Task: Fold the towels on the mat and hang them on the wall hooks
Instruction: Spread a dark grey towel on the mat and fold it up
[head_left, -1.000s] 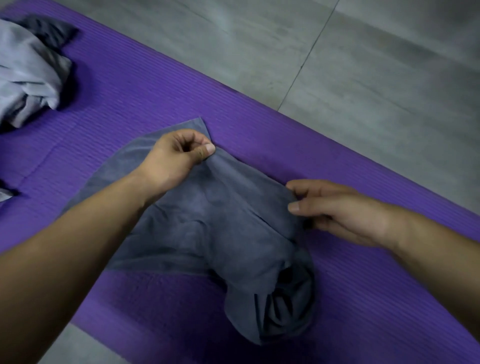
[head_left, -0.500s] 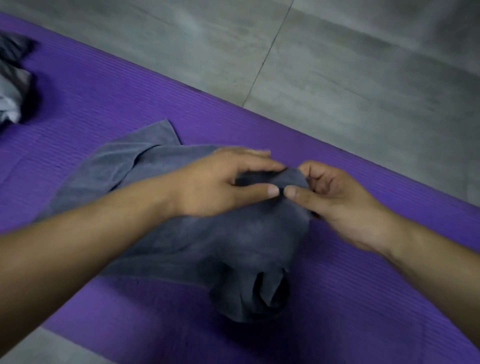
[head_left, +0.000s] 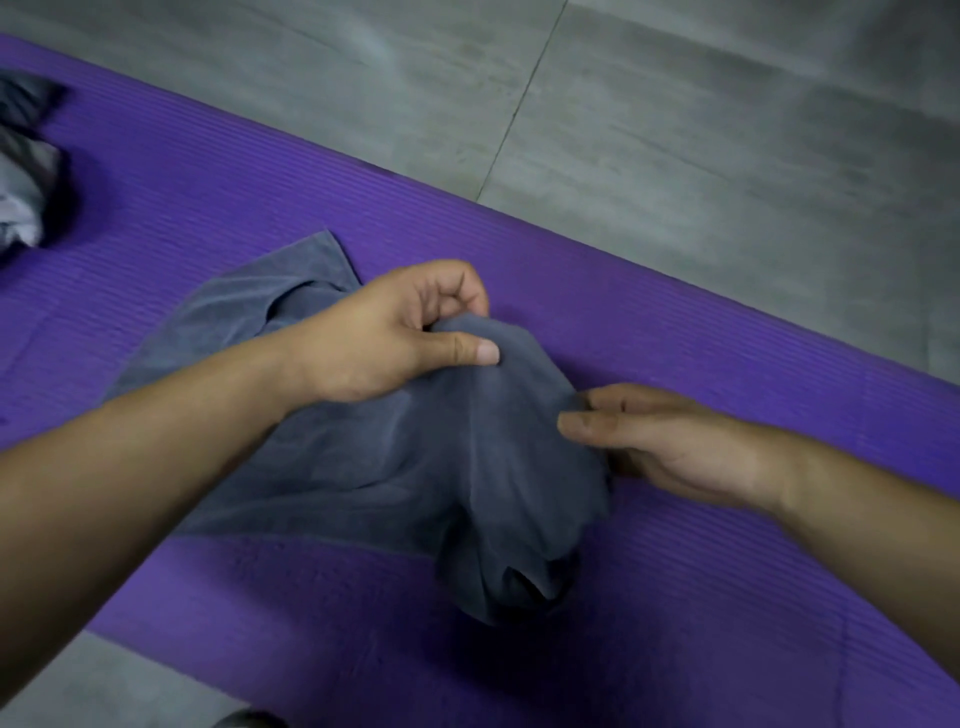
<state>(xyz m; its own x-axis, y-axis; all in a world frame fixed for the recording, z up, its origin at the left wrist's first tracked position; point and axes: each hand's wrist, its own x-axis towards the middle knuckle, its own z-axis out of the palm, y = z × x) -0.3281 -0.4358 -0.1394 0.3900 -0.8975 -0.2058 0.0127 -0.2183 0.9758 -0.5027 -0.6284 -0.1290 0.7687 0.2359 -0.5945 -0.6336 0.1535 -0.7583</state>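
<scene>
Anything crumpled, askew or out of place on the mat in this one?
The near end of the grey towel is bunched into a crumpled lump instead of lying flat on the purple mat, and the left hand pinches up a ridge of it. Another crumpled cloth heap sits far left.

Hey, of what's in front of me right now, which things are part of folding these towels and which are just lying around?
In the job: dark grey towel, pinched by left hand, right hand holding its edge; purple mat; crumpled grey cloth pile, likely more towels.
Just there: grey tiled floor; dark thing at bottom edge, too cut off to tell.
</scene>
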